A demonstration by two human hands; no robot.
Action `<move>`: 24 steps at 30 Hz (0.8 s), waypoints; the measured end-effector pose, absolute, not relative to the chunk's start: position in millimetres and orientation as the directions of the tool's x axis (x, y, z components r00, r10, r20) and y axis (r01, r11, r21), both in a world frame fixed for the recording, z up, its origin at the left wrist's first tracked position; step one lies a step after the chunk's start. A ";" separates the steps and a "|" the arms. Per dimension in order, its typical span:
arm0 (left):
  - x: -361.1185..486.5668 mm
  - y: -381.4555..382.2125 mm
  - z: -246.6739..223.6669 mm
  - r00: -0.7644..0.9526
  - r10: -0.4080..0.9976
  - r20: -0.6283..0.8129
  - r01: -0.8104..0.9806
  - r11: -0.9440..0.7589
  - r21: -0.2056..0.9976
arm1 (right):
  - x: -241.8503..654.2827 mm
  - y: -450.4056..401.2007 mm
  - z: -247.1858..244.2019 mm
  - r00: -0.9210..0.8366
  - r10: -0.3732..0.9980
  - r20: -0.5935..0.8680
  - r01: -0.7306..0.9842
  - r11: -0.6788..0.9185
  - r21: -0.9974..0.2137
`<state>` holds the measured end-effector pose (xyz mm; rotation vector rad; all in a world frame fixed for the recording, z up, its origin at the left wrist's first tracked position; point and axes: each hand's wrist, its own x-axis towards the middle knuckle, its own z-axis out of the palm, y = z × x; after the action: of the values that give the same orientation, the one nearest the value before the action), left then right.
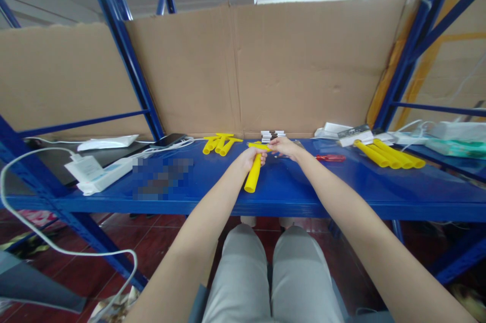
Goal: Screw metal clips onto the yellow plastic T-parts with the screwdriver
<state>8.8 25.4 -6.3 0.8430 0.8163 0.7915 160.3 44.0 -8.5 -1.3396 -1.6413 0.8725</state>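
Observation:
My left hand (251, 157) is closed around a yellow T-shaped tube handle (252, 181), just above the middle of the blue shelf. The handle's round tube points toward me and its crossbar lies at the far end. My right hand (284, 148) has its fingers pinched together at the right end of that crossbar; whatever small thing may be between them is hidden. Behind the hands sits a group of small white-and-dark pieces (272, 134). Just right of the right hand, a screwdriver with a red handle (331, 158) lies on the shelf.
Several yellow T-shaped pieces (222, 144) lie left of the hands, and several yellow tubes (391, 155) lie at the right. A white power strip (110, 173) with cables rests at the left. Cardboard (304, 70) backs the blue shelf (212, 181) between metal posts.

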 end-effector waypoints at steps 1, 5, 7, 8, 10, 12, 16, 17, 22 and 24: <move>9.0 24.8 -6.1 0.455 0.842 -0.289 -0.267 0.438 0.858 | 160.3 43.0 -7.9 -0.104 0.986 0.129 0.390 0.160 -0.907; 10.2 20.8 -3.9 0.456 0.842 -0.289 -0.267 0.439 0.858 | 160.5 43.4 -7.4 -0.126 0.988 0.093 0.301 0.128 -0.945; 10.8 18.2 -1.9 0.450 0.841 -0.299 -0.261 0.445 0.857 | 160.5 43.7 -7.4 -0.136 0.986 0.094 0.265 0.128 -0.956; 11.0 16.9 -0.9 0.444 0.843 -0.303 -0.261 0.445 0.856 | 160.4 43.4 -7.2 -0.137 0.986 0.093 0.251 0.125 -0.960; 11.1 14.6 1.0 0.430 0.852 -0.300 -0.275 0.440 0.855 | 160.4 41.6 -6.5 -0.137 0.987 0.085 0.229 0.115 -0.967; 10.9 13.0 2.2 0.419 0.861 -0.287 -0.300 0.430 0.852 | 160.4 39.2 -5.3 -0.134 0.988 0.082 0.216 0.110 -0.970; 10.4 11.9 3.2 0.411 0.873 -0.263 -0.325 0.410 0.852 | 160.9 36.6 -2.8 -0.104 0.990 0.097 0.194 0.116 -0.974; 10.2 12.0 3.3 0.406 0.876 -0.261 -0.326 0.405 0.854 | 161.1 36.8 -2.3 -0.090 0.990 0.105 0.191 0.120 -0.974; 9.2 13.4 3.5 0.389 0.884 -0.258 -0.346 0.400 0.849 | 165.3 42.7 0.7 -0.002 0.983 0.182 0.221 0.178 -0.959; 9.0 14.1 3.4 0.376 0.891 -0.257 -0.358 0.395 0.846 | 171.3 47.3 3.8 0.047 0.977 0.208 0.256 0.190 -0.948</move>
<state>9.0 14.1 3.4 0.7839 0.8128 0.9126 171.3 47.3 3.8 -1.2680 -1.4233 0.8739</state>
